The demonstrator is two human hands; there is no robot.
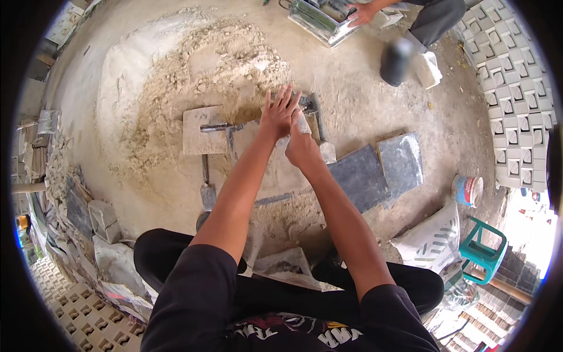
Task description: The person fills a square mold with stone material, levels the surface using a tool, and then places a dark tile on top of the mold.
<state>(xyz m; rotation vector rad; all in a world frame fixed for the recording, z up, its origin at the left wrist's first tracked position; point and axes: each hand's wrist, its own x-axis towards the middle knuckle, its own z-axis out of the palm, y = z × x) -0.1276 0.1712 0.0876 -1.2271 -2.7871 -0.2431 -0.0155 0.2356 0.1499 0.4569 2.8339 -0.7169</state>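
Just above the centre of the frame, our left hand (280, 117) lies with fingers spread at a pale grey piece (302, 124), while our right hand (304, 150) curls around it; the hands hide most of its shape. We have loose sand (220, 61) at upper left and a dark slab (359, 177) right of centre.

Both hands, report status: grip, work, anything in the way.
Left hand open and spread. Right hand curled against pale grey piece, grip partly hidden. Dark-handled tool lying close on the right.
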